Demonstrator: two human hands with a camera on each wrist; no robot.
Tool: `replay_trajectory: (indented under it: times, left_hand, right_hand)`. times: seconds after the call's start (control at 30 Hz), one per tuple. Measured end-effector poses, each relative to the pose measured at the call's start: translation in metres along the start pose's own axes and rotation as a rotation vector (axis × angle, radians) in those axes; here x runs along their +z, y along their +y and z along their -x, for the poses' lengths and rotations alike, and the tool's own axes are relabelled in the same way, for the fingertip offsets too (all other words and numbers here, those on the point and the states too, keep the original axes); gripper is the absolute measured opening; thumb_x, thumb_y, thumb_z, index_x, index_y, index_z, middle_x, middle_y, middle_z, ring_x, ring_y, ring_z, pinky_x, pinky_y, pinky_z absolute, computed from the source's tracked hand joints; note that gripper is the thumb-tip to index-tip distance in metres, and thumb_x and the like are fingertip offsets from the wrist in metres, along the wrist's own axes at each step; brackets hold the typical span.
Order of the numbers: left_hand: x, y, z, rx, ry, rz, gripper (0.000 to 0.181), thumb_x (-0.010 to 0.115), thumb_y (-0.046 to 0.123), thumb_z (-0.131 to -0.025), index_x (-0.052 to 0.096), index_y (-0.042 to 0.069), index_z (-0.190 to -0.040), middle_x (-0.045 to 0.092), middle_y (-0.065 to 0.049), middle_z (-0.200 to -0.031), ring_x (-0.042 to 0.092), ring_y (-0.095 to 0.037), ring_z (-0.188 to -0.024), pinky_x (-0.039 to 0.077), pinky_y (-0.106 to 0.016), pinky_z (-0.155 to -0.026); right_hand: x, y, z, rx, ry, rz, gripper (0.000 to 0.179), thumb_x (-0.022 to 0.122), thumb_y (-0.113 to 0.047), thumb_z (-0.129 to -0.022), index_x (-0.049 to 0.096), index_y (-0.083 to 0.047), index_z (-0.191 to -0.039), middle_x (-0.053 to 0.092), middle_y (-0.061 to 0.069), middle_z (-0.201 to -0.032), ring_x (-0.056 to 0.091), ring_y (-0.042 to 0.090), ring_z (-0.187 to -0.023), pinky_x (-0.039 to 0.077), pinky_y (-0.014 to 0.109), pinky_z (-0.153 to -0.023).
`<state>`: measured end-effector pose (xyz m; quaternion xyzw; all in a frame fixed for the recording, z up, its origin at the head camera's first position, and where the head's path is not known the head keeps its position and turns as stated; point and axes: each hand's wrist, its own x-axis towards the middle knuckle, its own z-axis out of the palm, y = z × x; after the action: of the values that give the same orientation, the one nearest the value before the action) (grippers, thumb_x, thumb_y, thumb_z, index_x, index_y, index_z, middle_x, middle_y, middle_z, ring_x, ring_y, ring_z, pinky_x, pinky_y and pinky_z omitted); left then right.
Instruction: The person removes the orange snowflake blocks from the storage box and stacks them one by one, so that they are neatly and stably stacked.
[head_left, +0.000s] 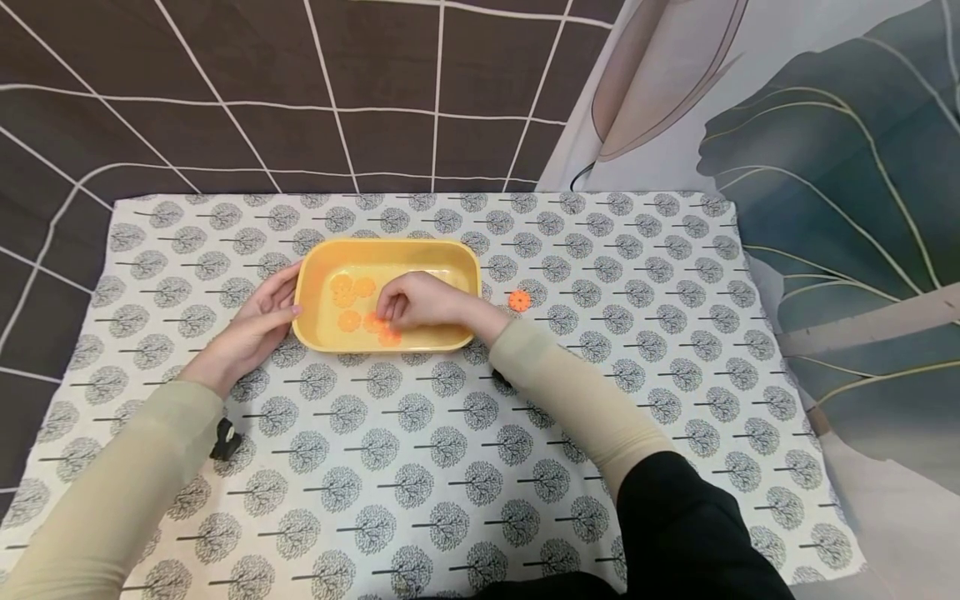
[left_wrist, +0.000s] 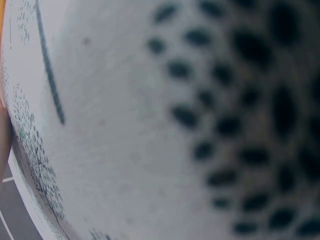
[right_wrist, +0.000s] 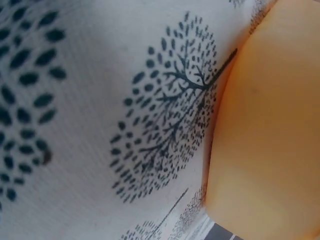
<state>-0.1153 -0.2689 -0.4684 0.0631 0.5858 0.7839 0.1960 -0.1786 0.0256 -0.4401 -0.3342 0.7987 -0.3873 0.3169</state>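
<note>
A yellow rectangular tub (head_left: 450,335) stands on the patterned cloth with several thin orange flower-shaped discs (head_left: 349,321) in it. At its left end my left hand (head_left: 255,329) holds the tub, thumb on the rim and fingers along the outer wall. My right hand (head_left: 420,300) reaches inside over the right end, fingers curled down, and pinches an orange disc near the front; its fingertips are partly hidden. Another orange disc (head_left: 519,301) lies on the cloth, right of the tub. In the right wrist view the tub's outer wall (right_wrist: 270,125) fills the right side.
A white cloth (head_left: 450,533) with grey tree prints covers the table. Behind stands a dark curtain with white grid lines (head_left: 375,92); a leaf-patterned curtain (head_left: 847,208) hangs at the right. A small black object (head_left: 225,439) shows beside my left wrist.
</note>
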Motion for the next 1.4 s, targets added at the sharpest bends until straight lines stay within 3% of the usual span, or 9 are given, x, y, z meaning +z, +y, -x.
replay_trajectory:
  times: [0.27, 0.7, 1.17, 1.4]
  left_hand:
    - [0.0001, -0.0007, 0.0002, 0.001, 0.001, 0.007, 0.071, 0.050, -0.012, -0.102, 0.034, 0.017, -0.164, 0.007, -0.010, -0.180, 0.048, 0.007, -0.142, 0.037, -0.015, -0.124]
    - [-0.0012, -0.0010, -0.0009, -0.001, 0.006, 0.007, 0.072, 0.048, -0.014, -0.101, 0.031, 0.015, -0.165, 0.007, -0.011, -0.180, 0.046, 0.006, -0.144, 0.034, -0.015, -0.126]
    - [-0.0006, 0.0007, -0.0005, -0.010, 0.000, 0.005, 0.073, 0.049, -0.012, -0.102, 0.028, 0.014, -0.167, 0.005, -0.010, -0.180, 0.035, -0.002, -0.156, 0.034, -0.015, -0.125]
    - [-0.0004, 0.0004, 0.0005, -0.015, 0.008, -0.008, 0.075, 0.050, -0.011, -0.101, 0.026, 0.014, -0.167, 0.005, -0.011, -0.180, 0.030, -0.007, -0.160, 0.032, -0.017, -0.128]
  right_hand:
    - [0.0044, 0.0000, 0.0002, 0.022, -0.040, 0.079, 0.027, 0.083, 0.004, -0.086, 0.076, -0.001, -0.111, 0.077, 0.012, -0.110, 0.071, 0.020, -0.100, 0.061, 0.016, -0.089]
    - [0.0106, 0.0033, -0.0042, -0.052, -0.046, 0.257, 0.029, 0.088, -0.006, -0.084, 0.076, -0.004, -0.110, 0.075, 0.009, -0.109, 0.068, 0.018, -0.099, 0.056, 0.014, -0.086]
    - [0.0095, -0.0015, -0.0011, -0.034, -0.062, 0.301, 0.028, 0.086, -0.006, -0.085, 0.075, -0.006, -0.110, 0.073, 0.007, -0.107, 0.064, 0.015, -0.097, 0.054, 0.015, -0.087]
    - [0.0067, -0.0058, 0.0038, -0.041, -0.037, 0.277, 0.015, 0.083, -0.005, -0.088, 0.074, -0.008, -0.100, 0.072, 0.004, -0.099, 0.062, 0.013, -0.091, 0.054, 0.015, -0.083]
